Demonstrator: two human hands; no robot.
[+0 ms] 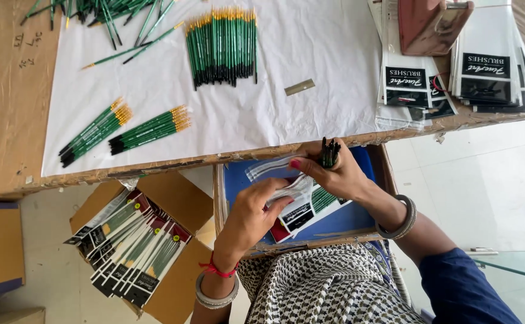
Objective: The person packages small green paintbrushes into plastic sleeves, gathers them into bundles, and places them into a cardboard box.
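My right hand (337,174) grips a small bundle of green paintbrushes (328,153), dark ends up, just below the table's front edge. My left hand (253,213) pinches a clear plastic pouch (292,192) with a black-and-white label card, and the brush shafts show green inside it. Both hands work over a blue-lined wooden tray (358,219) on my lap. Bangles are on both wrists, and a red thread is on the left.
On the white sheet (310,54) lie bundles of green brushes (221,45), two smaller bundles (148,129) and a small metal strip (299,87). Stacks of empty label pouches (484,66) sit at the right. A cardboard box (133,240) of packed brush pouches stands on the floor, left.
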